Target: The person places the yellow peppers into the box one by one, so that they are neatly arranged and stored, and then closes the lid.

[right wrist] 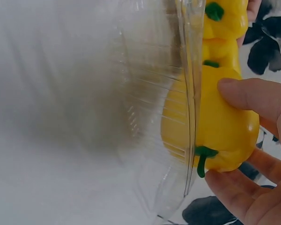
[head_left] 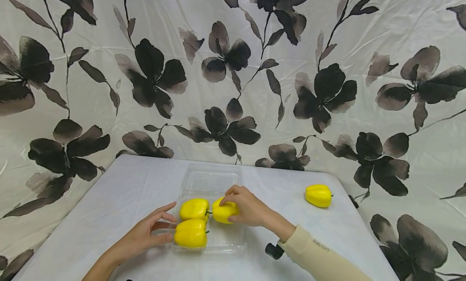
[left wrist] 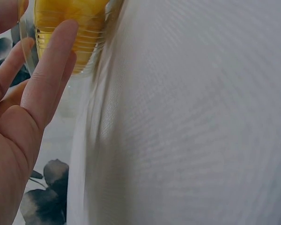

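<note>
My right hand (head_left: 251, 208) grips a yellow bell pepper (head_left: 225, 212) in the right half of a clear plastic clamshell container (head_left: 225, 238). In the right wrist view, thumb and fingers clasp this pepper (right wrist: 225, 117) from either side, and its lower part shows through the ridged clear wall. Two more yellow bell peppers lie in the container's left half, a rear one (head_left: 194, 209) and a front one (head_left: 191, 233). My left hand (head_left: 147, 232) is at the container's left side, fingers loosely extended along the ridged wall (left wrist: 91, 42).
Another yellow bell pepper (head_left: 318, 195) lies on the white-covered table (head_left: 284, 192) toward the right edge. The container's clear lid (head_left: 211, 179) is folded back behind it. A flower-patterned cloth (head_left: 225, 90) hangs behind the table.
</note>
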The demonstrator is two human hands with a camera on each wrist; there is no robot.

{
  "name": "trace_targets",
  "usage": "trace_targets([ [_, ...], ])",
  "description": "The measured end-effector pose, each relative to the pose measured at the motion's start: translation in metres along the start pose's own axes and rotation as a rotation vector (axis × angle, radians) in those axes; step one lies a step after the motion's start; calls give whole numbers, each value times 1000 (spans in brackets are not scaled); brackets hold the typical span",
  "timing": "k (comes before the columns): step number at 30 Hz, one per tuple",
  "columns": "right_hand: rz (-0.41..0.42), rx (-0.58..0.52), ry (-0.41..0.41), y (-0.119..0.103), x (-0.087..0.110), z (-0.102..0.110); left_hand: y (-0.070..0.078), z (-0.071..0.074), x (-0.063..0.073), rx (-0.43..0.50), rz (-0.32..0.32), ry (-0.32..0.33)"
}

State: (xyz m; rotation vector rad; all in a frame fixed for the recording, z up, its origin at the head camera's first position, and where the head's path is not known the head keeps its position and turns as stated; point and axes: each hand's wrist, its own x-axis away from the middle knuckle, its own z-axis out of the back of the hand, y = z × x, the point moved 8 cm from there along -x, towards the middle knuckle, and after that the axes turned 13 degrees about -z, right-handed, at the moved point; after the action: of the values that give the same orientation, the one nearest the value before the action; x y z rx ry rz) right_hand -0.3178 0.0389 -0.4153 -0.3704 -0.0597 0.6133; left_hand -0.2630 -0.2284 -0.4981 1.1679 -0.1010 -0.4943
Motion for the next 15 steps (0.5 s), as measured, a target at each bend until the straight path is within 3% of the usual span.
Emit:
trace_targets([
  [15,2,-6,13,4,-3,-9,0,-1,0,0,-8,0],
])
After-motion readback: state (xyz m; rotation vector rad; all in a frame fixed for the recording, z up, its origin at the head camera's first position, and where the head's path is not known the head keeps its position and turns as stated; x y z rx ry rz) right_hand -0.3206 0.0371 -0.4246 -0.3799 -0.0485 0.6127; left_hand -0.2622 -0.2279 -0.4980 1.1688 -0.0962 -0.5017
